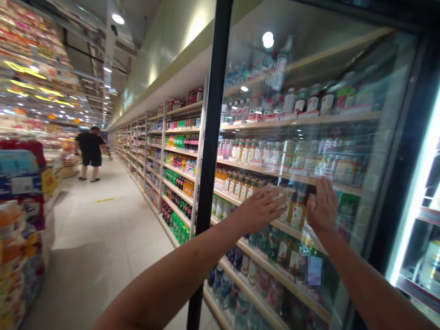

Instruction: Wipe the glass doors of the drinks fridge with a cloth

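A glass cooler door [364, 220] in a dark frame stands open across my view. My left hand [266, 208] reaches to the glass from the lower left, its fingers stretched out and slightly spread. A pale patch shows at its fingertips; I cannot tell whether it is a thin cloth or a reflection. To its right, my right hand [321, 206] is raised at the pane with the fingers upright and the palm toward the glass. Bottled drinks [244, 188] on shelves show through the pane behind both hands.
Long drink shelves [182, 149] run down the left of the door's black frame edge [208, 174]. A lit cooler interior [429, 256] is at the right. A person in dark clothes [91, 146] is in the aisle [103, 224]. Stacked packaged goods [20, 215] line the far left.
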`<state>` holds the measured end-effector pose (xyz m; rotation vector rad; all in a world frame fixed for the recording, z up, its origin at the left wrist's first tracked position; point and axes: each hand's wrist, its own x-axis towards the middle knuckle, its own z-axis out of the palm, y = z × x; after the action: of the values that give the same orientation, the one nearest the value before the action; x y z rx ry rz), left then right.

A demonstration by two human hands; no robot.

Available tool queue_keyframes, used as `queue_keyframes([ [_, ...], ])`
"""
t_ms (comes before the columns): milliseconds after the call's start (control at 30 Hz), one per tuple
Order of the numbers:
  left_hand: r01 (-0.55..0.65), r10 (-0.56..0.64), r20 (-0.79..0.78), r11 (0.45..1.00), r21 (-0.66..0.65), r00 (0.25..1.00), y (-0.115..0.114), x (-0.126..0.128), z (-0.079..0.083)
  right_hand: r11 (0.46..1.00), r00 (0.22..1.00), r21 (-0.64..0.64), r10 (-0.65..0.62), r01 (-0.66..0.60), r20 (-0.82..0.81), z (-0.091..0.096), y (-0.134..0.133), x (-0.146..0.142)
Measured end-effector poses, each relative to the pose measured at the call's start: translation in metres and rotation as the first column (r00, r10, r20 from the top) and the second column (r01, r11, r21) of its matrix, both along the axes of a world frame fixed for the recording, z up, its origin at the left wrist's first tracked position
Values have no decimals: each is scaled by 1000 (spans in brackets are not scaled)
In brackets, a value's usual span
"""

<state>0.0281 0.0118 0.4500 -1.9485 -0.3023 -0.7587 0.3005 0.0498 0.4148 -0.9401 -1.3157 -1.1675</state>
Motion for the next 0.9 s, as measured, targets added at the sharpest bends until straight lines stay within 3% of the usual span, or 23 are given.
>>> queue_keyframes([
  [67,-11,11,-59,1000,11,998,1,-6,15,1000,1000,12,3,-3,3,0,0,0],
  [133,-52,50,117,999,12,992,2,-18,54,1000,1000,13,10,-10,0,0,0,-1],
  [200,-93,78,341,995,28,937,5,-30,96,1000,1000,12,15,-15,2,0,0,-1],
  [267,-115,85,491,993,31,867,7,-32,118,1000,1000,16,20,-20,6,0,-1,-2],
  [300,-119,84,523,992,33,848,7,-29,118,1000,1000,17,21,-22,3,0,-1,-2],
  [367,-116,84,495,993,35,865,7,-18,96,1000,1000,10,18,-18,-11,0,-1,-2],
  [467,-77,67,208,996,39,976,4,-3,47,1000,1000,-12,3,-3,-17,0,-2,-2],
  [533,-37,38,-24,999,28,999,2,-2,32,1000,1000,-12,3,-3,-6,1,-2,-2],
  [600,-42,44,-97,999,21,994,2,-11,43,1000,1000,-9,7,-7,-9,2,-2,-2],
  [633,-66,67,-51,998,24,996,3,-17,55,1000,1000,-4,11,-11,-11,2,-2,-2],
  [767,-177,152,351,983,40,924,3,-36,108,999,999,25,37,-37,2,2,-1,-2],
  [833,-198,165,418,979,37,893,3,-37,116,999,999,30,39,-39,5,2,-1,-2],
  [900,-203,176,362,979,38,915,1,-35,115,999,999,31,38,-38,6,2,-1,-1],
])
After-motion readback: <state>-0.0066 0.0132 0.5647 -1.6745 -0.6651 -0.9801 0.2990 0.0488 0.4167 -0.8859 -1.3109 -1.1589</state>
